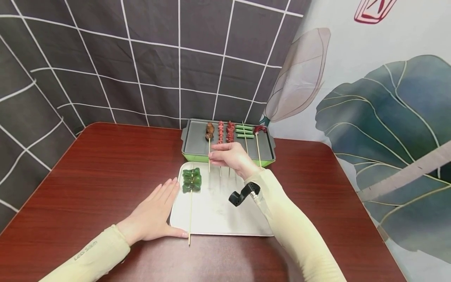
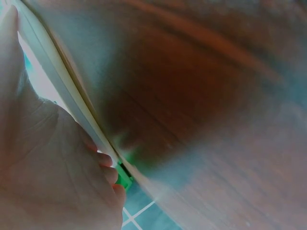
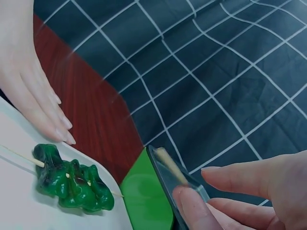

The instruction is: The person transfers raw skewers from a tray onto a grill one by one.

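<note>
My left hand (image 1: pixel 155 213) lies flat on the dark red table, its straight fingers against the left rim of a white tray (image 1: pixel 218 219); the left wrist view shows that hand (image 2: pixel 43 167) by the tray rim (image 2: pixel 62 81). A green pepper skewer (image 1: pixel 191 181) lies on the tray's left side, and the right wrist view shows the same skewer (image 3: pixel 72 182). My right hand (image 1: pixel 215 156) hovers at the front rim of a green grill pan (image 1: pixel 195 141). Its thumb and forefinger (image 3: pixel 194 184) stand apart just behind the stick end of a brown meat skewer (image 1: pixel 210 131).
The grill pan also holds two red meat skewers (image 1: pixel 225 131), a green bean skewer (image 1: pixel 244 131) and a dark red piece on a stick (image 1: pixel 260 128). The wooden table (image 1: pixel 105 168) meets a tiled backdrop behind and a leaf-print wall on the right.
</note>
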`<action>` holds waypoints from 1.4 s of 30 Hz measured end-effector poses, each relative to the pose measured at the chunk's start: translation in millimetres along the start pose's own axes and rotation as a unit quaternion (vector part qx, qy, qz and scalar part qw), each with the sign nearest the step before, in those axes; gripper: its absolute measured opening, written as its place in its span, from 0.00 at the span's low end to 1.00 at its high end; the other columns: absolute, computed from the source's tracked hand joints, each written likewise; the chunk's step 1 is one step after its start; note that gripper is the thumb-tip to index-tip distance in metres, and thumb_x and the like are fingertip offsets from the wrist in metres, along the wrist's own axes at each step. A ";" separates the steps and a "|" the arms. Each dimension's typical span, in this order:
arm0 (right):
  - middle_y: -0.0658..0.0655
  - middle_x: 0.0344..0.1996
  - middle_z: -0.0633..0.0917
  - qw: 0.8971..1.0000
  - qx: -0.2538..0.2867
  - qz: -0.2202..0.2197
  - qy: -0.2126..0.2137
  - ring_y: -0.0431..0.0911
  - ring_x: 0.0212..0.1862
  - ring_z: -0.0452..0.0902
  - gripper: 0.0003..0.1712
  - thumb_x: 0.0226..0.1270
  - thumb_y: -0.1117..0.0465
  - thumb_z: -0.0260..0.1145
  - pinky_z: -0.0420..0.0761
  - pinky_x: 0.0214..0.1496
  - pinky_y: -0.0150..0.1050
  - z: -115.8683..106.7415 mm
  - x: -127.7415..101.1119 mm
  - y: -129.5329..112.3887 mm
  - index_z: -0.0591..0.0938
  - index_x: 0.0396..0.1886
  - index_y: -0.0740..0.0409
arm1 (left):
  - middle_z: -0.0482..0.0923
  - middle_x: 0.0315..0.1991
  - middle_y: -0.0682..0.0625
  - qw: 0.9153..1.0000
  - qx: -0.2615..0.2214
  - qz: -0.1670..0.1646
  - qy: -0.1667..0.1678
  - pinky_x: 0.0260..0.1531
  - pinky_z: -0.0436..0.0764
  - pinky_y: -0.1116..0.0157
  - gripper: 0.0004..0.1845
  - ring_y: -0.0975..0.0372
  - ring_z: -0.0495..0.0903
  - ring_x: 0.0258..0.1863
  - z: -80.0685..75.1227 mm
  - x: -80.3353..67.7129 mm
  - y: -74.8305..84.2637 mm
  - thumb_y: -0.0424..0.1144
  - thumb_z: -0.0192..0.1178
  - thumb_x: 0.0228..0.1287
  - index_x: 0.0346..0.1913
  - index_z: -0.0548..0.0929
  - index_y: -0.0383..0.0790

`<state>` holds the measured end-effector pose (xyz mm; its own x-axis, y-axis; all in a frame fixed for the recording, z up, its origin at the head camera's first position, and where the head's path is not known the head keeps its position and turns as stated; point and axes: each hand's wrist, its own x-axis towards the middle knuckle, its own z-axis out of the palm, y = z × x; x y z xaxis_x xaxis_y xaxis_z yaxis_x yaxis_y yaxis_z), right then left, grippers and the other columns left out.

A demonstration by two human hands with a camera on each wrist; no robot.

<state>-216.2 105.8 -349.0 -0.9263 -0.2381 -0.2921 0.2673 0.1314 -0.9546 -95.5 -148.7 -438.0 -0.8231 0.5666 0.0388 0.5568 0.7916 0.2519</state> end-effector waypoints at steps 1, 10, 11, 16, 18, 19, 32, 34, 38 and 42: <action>0.70 0.50 0.85 1.000 -0.006 -0.002 0.000 0.50 0.44 0.88 0.25 0.67 0.73 0.68 0.86 0.50 0.40 0.0 -1.0 -0.2 0.78 0.63 0.72 | 0.51 0.77 0.29 1.000 0.001 0.001 0.001 0.75 0.52 0.47 0.74 0.42 0.50 0.77 -0.1 -0.1 -0.2 0.87 0.49 0.47 0.76 0.56 0.21; 0.68 0.50 0.86 0.999 -0.025 -0.021 0.001 0.55 0.53 0.85 0.26 0.70 0.70 0.66 0.85 0.52 0.39 1.4 -10.2 -0.4 0.77 0.66 0.72 | 0.51 0.77 0.29 1.000 0.001 0.003 0.003 0.75 0.53 0.47 0.74 0.42 0.51 0.77 0.2 -0.9 -0.6 0.87 0.50 0.47 0.76 0.56 0.20; 0.67 0.50 0.86 0.999 -0.026 -0.023 0.003 0.55 0.52 0.85 0.26 0.69 0.70 0.67 0.85 0.52 0.39 1.5 -11.5 -0.4 0.77 0.66 0.71 | 0.51 0.77 0.29 1.000 0.001 0.003 0.003 0.75 0.53 0.47 0.74 0.42 0.51 0.77 0.3 -0.8 -0.5 0.87 0.50 0.47 0.76 0.56 0.20; 0.63 0.50 0.87 0.999 -0.030 -0.038 0.008 0.55 0.50 0.86 0.26 0.68 0.65 0.71 0.85 0.51 0.40 0.9 -22.9 -2.0 0.79 0.64 0.69 | 0.51 0.77 0.29 1.000 0.000 0.002 0.003 0.75 0.53 0.47 0.74 0.42 0.51 0.77 0.2 -1.0 0.2 0.87 0.50 0.47 0.76 0.56 0.21; 0.63 0.51 0.87 0.998 -0.030 -0.051 0.002 0.55 0.50 0.86 0.25 0.69 0.65 0.70 0.85 0.51 0.41 0.2 -29.5 -2.0 0.80 0.63 0.69 | 0.51 0.77 0.29 1.000 0.001 0.002 0.003 0.75 0.53 0.47 0.74 0.42 0.51 0.77 0.0 -1.0 0.3 0.87 0.50 0.47 0.76 0.56 0.21; 0.64 0.52 0.86 0.998 -0.031 -0.057 -0.004 0.55 0.50 0.86 0.24 0.69 0.65 0.69 0.85 0.51 0.41 -0.2 -32.9 -1.7 0.80 0.63 0.69 | 0.51 0.77 0.29 1.000 0.002 0.002 0.003 0.75 0.53 0.47 0.74 0.42 0.51 0.77 -0.1 -1.0 0.3 0.87 0.50 0.47 0.76 0.56 0.21; 0.67 0.53 0.85 0.996 -0.013 -0.077 -0.051 0.55 0.49 0.87 0.24 0.69 0.66 0.69 0.85 0.52 0.45 2.8 -62.4 13.3 0.79 0.61 0.74 | 0.51 0.77 0.29 1.000 0.003 -0.002 -0.001 0.75 0.52 0.48 0.74 0.42 0.51 0.77 -0.6 0.1 0.2 0.87 0.51 0.47 0.76 0.56 0.21; 0.66 0.52 0.86 0.995 -0.016 -0.078 -0.056 0.55 0.48 0.87 0.25 0.68 0.65 0.69 0.85 0.52 0.45 3.0 -65.3 16.1 0.79 0.61 0.74 | 0.51 0.77 0.29 1.000 0.004 -0.002 0.000 0.75 0.52 0.48 0.74 0.42 0.51 0.77 -0.5 0.1 0.2 0.87 0.51 0.47 0.76 0.56 0.21; 0.65 0.51 0.86 0.994 -0.017 -0.079 -0.069 0.55 0.48 0.87 0.24 0.69 0.64 0.69 0.85 0.52 0.46 3.0 -70.5 22.0 0.80 0.60 0.73 | 0.51 0.77 0.29 1.000 0.003 -0.002 0.000 0.75 0.53 0.47 0.74 0.42 0.51 0.77 -0.6 -0.4 0.4 0.87 0.51 0.47 0.76 0.56 0.21; 0.65 0.50 0.86 0.994 -0.011 -0.072 -0.087 0.54 0.48 0.87 0.24 0.68 0.64 0.70 0.85 0.52 0.46 4.1 -74.5 27.9 0.80 0.60 0.72 | 0.51 0.77 0.29 1.000 0.001 -0.003 0.001 0.75 0.52 0.47 0.73 0.42 0.50 0.77 -1.2 -0.5 0.9 0.86 0.52 0.47 0.76 0.56 0.21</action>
<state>-138.7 123.2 -354.1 -0.8941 -0.4181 -0.1605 0.1282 0.1044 -0.9862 -94.7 -148.6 -436.6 -0.8262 0.5620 0.0399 0.5528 0.7948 0.2504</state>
